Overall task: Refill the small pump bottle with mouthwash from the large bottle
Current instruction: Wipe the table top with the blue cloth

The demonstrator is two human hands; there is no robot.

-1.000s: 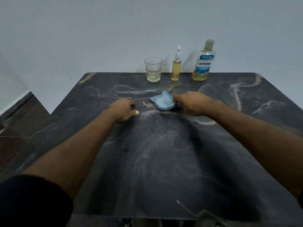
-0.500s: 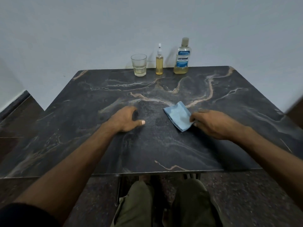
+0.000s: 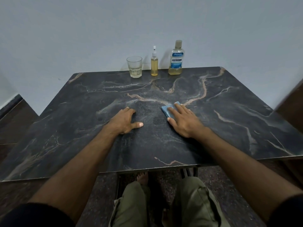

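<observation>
On the counter [image 3: 229, 128], the left hand [image 3: 124, 122] rests flat, holding nothing. The right hand [image 3: 183, 119] presses straight fingers on a blue cloth [image 3: 167, 109].

Marble table [image 3: 229, 128]: glass [image 3: 134, 67], 2 bottles, cloth [image 3: 168, 108].

The right hand [image 3: 183, 122] now lies flat on the blue cloth [image 3: 168, 109], fingers [image 3: 179, 107] straight and spread over it, where half a second ago it pinched the cloth's near edge. A second ago both hands were farther up the counter [image 3: 229, 128], the cloth bunched under the right one. The left hand [image 3: 125, 121] sits nearer the front edge.
</observation>
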